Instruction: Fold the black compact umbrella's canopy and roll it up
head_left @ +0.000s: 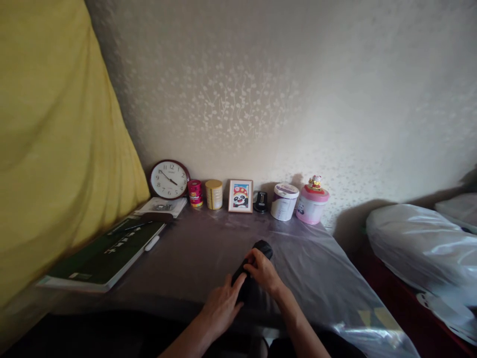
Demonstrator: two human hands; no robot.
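A black, elongated bundle that looks like a folded umbrella (pixel 264 247) lies slantwise near the front of the table, its rounded end pointing away from me to the right. My right hand (pixel 264 272) is closed over its upper part, fingers curled and the thumb pressed on it. Lower down, my left hand (pixel 222 304) grips the near part, with the index finger stretched along it. Both hands are close together, the fingertips almost meeting. The near end of the bundle is partly hidden by my hands and blends into dark shade.
Along the wall stand a clock (pixel 170 179), a red can (pixel 195 193), a yellow can (pixel 214 194), a framed panda picture (pixel 240 196), a small black device (pixel 261 202), a white tub (pixel 285 201) and a pink tub (pixel 312 205). A green book (pixel 108 251) lies left; plastic-covered bundles (pixel 421 248) sit right.
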